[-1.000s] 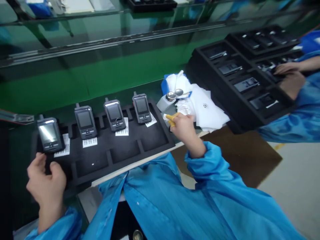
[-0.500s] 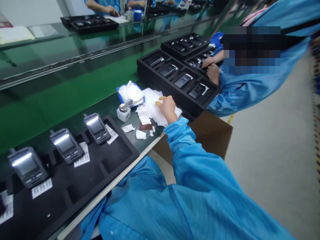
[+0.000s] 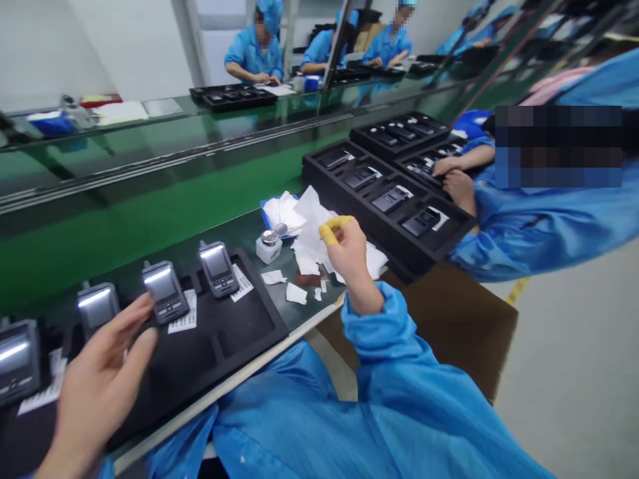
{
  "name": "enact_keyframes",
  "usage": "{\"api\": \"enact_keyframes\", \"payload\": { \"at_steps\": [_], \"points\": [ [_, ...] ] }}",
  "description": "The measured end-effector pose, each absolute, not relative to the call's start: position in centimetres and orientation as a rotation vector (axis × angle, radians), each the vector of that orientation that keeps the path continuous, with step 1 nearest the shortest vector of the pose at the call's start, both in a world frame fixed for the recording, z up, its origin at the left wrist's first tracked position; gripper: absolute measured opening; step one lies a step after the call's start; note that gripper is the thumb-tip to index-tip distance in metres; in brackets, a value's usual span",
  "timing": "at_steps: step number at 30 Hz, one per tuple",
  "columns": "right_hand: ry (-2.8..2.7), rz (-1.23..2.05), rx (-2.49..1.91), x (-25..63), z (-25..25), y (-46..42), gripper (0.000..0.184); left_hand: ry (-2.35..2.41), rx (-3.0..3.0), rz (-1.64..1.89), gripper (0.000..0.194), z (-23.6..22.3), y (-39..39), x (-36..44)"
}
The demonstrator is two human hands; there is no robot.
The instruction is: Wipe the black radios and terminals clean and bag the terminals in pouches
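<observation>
Your left hand is open, fingers spread, just beside a black handheld radio with a bright screen in a black foam tray; your right hand, in yellow finger cots, pinches a crumpled white wipe.

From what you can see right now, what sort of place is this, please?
It looks like a factory electronics line, probably for assembly or inspection. Handheld devices sit in a black foam tray beside a long green workbench, and a co-worker wears a blue cleanroom-style coat.
</observation>
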State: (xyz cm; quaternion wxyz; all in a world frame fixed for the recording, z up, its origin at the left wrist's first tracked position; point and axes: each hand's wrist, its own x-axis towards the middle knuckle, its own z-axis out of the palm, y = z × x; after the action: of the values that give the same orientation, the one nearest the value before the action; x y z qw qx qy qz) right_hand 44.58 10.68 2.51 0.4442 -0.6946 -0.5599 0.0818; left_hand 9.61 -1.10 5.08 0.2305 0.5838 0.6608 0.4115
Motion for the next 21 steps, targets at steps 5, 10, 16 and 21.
{"api": "enact_keyframes", "payload": {
  "at_steps": [5, 10, 16, 21],
  "points": [
    [-1.852, -0.04, -1.106, 34.4, 4.6, 6.0, 0.016, 1.214, 1.24, 1.101, 0.067, 7.3, 3.4, 15.5],
    [-1.986, -0.054, -0.952, 30.0, 4.6, 4.1, 0.013, 1.133, 0.947, 1.37, 0.055, 6.2, 4.2, 16.0],
    [-1.867, 0.384, -1.062, 30.5, 4.8, 6.3, 0.033, 1.169, 0.696, 1.519, 0.056, 5.3, 3.2, 13.5],
    [-1.957, 0.964, -1.0, 29.6, 3.4, 8.2, 0.058, 1.159, 0.739, 1.658, 0.062, 6.3, 2.8, 12.3]
  ]
}}
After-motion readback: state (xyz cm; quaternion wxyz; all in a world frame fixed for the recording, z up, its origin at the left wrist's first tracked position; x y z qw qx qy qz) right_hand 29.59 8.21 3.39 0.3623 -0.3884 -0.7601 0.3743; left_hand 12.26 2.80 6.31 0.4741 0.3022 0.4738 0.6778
